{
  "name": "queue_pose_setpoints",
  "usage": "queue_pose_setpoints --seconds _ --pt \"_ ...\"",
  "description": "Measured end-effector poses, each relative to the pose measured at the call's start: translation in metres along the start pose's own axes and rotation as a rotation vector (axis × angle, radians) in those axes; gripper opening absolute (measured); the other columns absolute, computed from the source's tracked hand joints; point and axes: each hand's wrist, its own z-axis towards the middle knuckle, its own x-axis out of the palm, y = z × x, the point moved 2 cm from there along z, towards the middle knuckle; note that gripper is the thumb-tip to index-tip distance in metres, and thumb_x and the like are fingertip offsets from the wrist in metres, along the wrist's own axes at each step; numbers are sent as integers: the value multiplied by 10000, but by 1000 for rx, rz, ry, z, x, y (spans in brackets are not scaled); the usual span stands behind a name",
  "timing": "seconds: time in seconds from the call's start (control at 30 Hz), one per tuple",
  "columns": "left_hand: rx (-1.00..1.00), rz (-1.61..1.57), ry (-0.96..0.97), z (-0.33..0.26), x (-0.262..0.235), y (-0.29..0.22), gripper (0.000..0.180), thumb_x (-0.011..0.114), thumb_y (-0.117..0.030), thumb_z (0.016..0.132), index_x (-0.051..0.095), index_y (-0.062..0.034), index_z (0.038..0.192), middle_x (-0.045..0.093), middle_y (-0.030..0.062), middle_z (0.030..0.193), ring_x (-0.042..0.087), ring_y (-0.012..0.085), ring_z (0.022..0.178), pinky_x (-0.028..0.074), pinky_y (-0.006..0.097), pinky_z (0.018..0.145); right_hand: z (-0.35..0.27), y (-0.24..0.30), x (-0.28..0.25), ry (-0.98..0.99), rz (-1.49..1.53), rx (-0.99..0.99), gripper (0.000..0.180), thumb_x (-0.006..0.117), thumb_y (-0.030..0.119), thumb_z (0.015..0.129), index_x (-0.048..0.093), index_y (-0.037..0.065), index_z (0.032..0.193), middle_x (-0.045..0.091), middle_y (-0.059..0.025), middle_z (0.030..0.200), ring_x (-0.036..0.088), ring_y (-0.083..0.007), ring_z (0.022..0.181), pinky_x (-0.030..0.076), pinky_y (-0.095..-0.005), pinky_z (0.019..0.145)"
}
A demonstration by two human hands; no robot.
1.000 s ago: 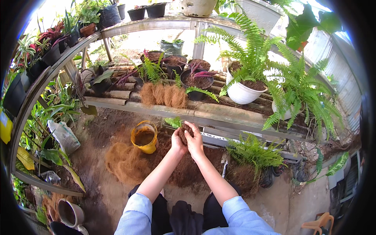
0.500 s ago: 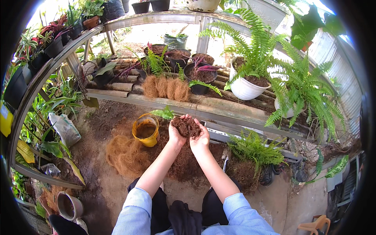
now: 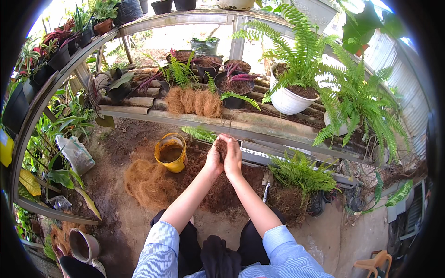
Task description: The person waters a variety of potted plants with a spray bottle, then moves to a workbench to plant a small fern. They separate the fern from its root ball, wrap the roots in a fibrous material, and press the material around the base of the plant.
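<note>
A clump of dark brown soil is pressed between my two cupped hands, above the ground. My left hand closes on it from the left and my right hand from the right, its fingers curving over the top. The palms hide most of the clump. Below my forearms lies a heap of loose soil. Left of my hands stands a yellow bucket with brown contents. Beside it is a tangled pile of brown coconut fibre. A fern frond shows just behind my left hand.
Ahead, a low ledge carries several fibre balls, dark pots and a white pot with a fern. On the ground at right sits a leafy fern, near a slim metallic tool. A grey pot stands lower left.
My hands have turned from an open, palms-up cup of soil to pressing together around it. The right fingers now fold over the clump.
</note>
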Motion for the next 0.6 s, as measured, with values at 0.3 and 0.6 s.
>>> queue_pose_setpoints --seconds 0.3,0.6 --pt "-12 99 -55 -2 4 -6 265 398 -266 941 556 -95 1067 603 57 1033 560 164 974 440 305 877 -1 -6 2 -98 419 179 253 497 206 920 617 21 1043 611 -83 1047 550 -170 1005 397 -299 923" --pt "9 -47 -198 -16 22 -6 482 298 -420 915 496 -41 1138 548 133 1135 510 259 1072 362 390 972 8 -13 -6 -51 -197 -78 158 647 123 808 643 44 945 605 -77 993 563 -193 963 428 -297 866"
